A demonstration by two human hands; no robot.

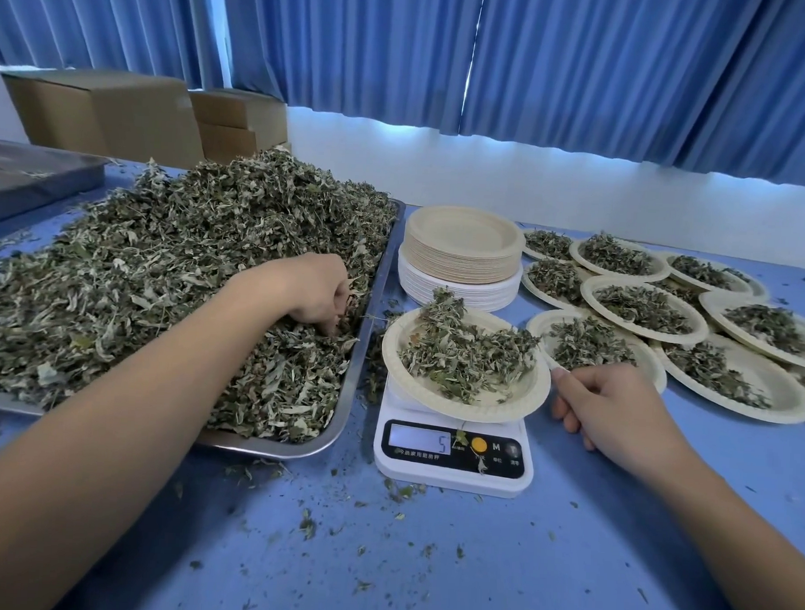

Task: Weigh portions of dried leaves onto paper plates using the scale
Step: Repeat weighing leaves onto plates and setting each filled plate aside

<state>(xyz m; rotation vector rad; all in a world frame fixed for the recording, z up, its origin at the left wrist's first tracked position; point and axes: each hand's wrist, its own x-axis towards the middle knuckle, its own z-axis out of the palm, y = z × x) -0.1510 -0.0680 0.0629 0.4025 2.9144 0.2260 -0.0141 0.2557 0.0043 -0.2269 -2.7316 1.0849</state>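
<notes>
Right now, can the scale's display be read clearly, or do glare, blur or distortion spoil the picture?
Head view: the scale display is fairly sharp, a 5 readable through pale glare; the wide lens bows the curtains; bright light glows under the curtain hem; the left hand and right hand show no motion blur.

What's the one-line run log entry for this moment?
left hand: grips dried leaves in tray | right hand: touches plate rim | plate: loaded, on scale

One head-worn camera (wide-angle) looks forward and down, close over the table (426, 559) toward the curtains (585, 82).
</notes>
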